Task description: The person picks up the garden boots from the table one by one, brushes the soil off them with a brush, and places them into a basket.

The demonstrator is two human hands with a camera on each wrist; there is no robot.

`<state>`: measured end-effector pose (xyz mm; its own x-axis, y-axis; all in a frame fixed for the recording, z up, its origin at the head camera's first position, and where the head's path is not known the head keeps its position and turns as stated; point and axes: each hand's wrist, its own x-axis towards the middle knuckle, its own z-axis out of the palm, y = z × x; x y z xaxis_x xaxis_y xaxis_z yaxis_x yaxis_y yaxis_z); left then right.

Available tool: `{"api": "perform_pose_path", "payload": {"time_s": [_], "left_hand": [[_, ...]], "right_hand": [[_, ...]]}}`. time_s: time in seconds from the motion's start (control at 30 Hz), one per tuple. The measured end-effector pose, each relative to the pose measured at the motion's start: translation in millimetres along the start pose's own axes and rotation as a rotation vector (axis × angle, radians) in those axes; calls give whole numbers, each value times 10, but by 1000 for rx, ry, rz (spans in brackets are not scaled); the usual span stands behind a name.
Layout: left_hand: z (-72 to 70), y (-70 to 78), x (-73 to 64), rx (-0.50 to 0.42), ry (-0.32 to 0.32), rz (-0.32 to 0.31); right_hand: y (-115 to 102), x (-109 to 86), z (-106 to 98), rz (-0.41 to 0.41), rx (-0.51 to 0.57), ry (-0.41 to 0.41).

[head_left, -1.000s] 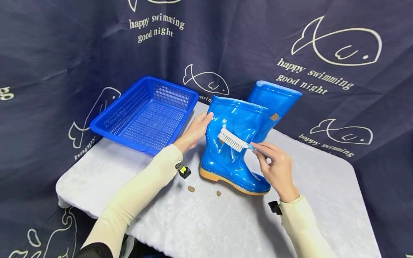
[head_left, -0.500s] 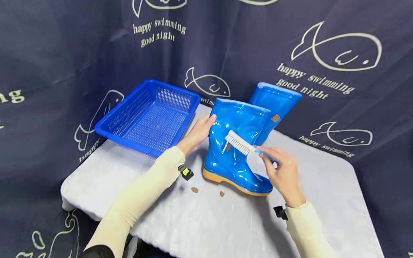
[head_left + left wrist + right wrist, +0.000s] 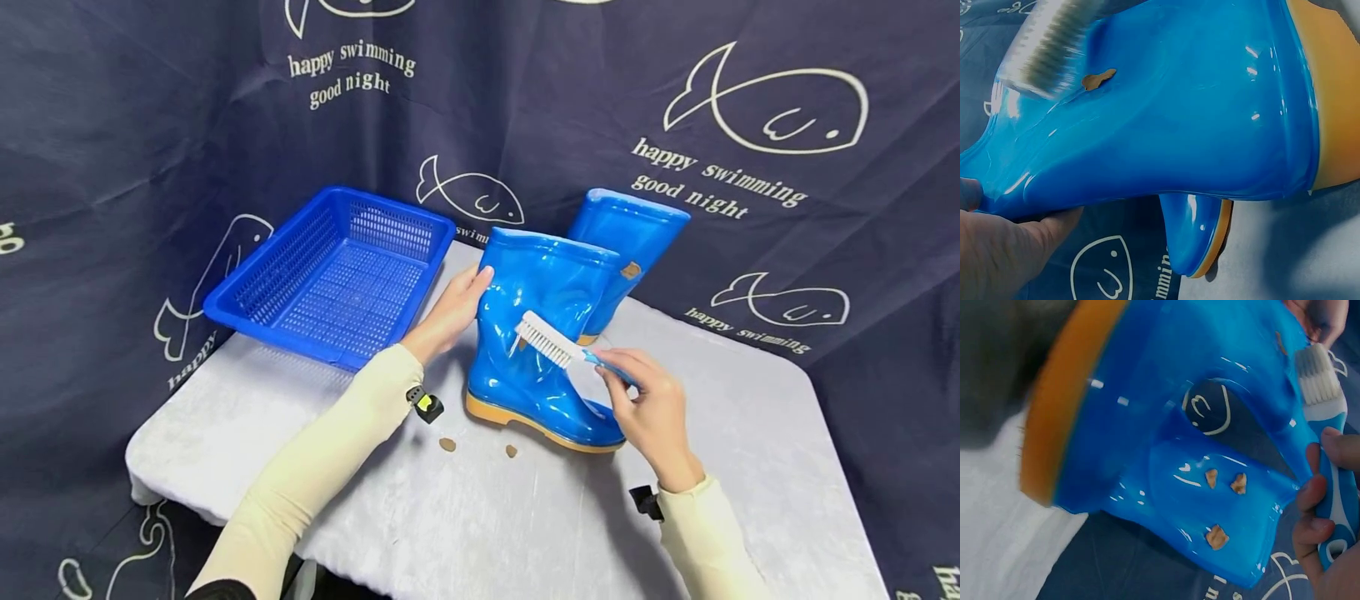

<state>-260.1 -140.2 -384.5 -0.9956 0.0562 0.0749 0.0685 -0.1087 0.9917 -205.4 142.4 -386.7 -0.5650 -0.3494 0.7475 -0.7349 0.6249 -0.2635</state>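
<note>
A glossy blue rain boot (image 3: 536, 375) with an orange-yellow sole stands on the white-covered table. My left hand (image 3: 453, 308) grips the back of its shaft, thumb on the near side. In my right hand (image 3: 648, 408) I hold the blue-and-white handle of a scrub brush (image 3: 547, 340), its white bristles at the shaft's side. Whether the bristles touch the boot I cannot tell. A brown patch (image 3: 1099, 79) shows on the shaft beside the brush. Behind stands a second blue rain boot (image 3: 637, 229), bearing several brown patches (image 3: 1216, 537) in the right wrist view.
A blue perforated plastic basket (image 3: 337, 279) sits at the table's back left. Two small brown bits (image 3: 447, 445) lie on the tabletop (image 3: 480, 517) in front of the near boot. A dark curtain (image 3: 225, 108) printed with fish hangs right behind the table.
The brush has shifted slightly down and right along the boot's shaft, with more of its handle showing. My left hand keeps its grip, and the head view has swayed a little.
</note>
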Motion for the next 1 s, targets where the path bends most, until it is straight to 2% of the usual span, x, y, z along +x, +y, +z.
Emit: {"api": "perform_pose_path", "payload": {"time_s": [0.1, 0.2, 0.37, 0.5, 0.7, 0.83, 1.0], "left_hand": [[8, 7, -7, -9, -10, 3], [8, 11, -15, -4, -19, -7], [-3, 24, -20, 6, -23, 4], [-7, 16, -10, 2, -22, 10], [35, -7, 1, 7, -14, -1], [36, 29, 3, -12, 7, -3], [43, 116, -25, -43, 9, -37]], "right_hand": [[-22, -61, 9, -32, -36, -64], [-61, -125, 5, -51, -8, -105], [-100, -87, -25, -33, 60, -38], [-71, -41, -25, -6, 17, 6], [-45, -212, 23, 23, -44, -85], [-66, -294, 32, 49, -11, -132], [-83, -299, -11, 15, 128, -98]]}}
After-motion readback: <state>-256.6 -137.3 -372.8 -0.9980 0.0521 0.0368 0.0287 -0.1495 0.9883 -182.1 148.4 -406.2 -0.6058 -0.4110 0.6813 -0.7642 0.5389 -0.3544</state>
